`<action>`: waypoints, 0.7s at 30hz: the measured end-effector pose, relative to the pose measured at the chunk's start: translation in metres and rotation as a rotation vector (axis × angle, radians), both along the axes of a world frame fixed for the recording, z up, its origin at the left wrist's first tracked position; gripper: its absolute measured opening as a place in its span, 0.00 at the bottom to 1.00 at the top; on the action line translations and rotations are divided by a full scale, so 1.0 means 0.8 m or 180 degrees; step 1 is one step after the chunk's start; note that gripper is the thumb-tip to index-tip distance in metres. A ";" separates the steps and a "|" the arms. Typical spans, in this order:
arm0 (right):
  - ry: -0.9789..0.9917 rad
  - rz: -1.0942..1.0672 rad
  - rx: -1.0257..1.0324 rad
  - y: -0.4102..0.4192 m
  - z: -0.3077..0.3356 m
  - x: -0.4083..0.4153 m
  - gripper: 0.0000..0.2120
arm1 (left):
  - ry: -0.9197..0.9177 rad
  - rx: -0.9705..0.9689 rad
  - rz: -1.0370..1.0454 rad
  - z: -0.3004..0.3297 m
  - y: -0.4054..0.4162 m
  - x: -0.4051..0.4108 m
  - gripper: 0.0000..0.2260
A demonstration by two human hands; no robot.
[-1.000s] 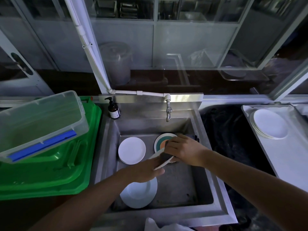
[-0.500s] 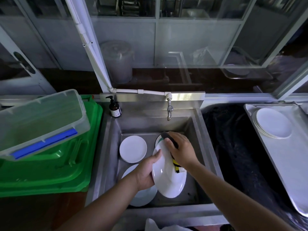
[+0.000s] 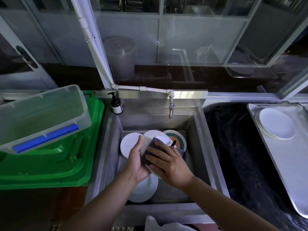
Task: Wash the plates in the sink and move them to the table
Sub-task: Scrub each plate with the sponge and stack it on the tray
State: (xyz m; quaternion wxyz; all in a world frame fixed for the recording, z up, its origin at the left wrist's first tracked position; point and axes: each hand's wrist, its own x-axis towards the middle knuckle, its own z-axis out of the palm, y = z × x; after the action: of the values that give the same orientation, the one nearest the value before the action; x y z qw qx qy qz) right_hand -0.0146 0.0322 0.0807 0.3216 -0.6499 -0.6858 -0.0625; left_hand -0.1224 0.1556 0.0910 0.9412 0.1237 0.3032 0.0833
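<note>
Clear box: it lies tilted on top of the green crate, at the far left; it has a blue strip on its side.
Soap bottle: a dark pump bottle, upright on the back left corner of the sink.
Flat white plate: it lies on the sink floor at the back left.
Lower white plate: it lies on the sink floor near the front, partly under the left wrist.
Left hand: it grips the held plate at the left edge, with the thumb over the rim.
Held plate: white, tilted, above the sink floor, between both hands.
Dark cloth: it is on the face of the held plate.
Right hand: its fingers are spread and press the dark cloth on the plate.
Coloured plate: green and orange rings, behind the held plate.
Tap: on the back wall of the sink.
Clean plates: a white stack on the desk, at the far right.
</note>
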 end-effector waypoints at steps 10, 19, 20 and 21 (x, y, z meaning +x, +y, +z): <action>-0.0358 0.0099 0.0041 -0.031 -0.016 0.036 0.17 | -0.0145 -0.0009 0.0259 -0.009 0.024 -0.012 0.34; 0.1510 -0.2011 -0.0514 0.012 -0.007 0.054 0.14 | -0.0049 0.0347 0.0101 0.006 0.009 -0.012 0.26; 0.1475 -0.2055 -0.0529 0.019 -0.004 0.052 0.14 | -0.0006 0.0413 0.0058 0.008 0.009 -0.011 0.26; 0.1422 -0.2057 -0.0524 0.026 0.000 0.049 0.14 | 0.0019 0.0462 0.0000 0.011 0.008 -0.010 0.26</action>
State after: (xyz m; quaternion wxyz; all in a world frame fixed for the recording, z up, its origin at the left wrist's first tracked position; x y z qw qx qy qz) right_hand 0.0249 0.0533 0.0803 0.3735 -0.8533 -0.3619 0.0376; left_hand -0.1306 0.1620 0.1000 0.9288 0.1919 0.2991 0.1046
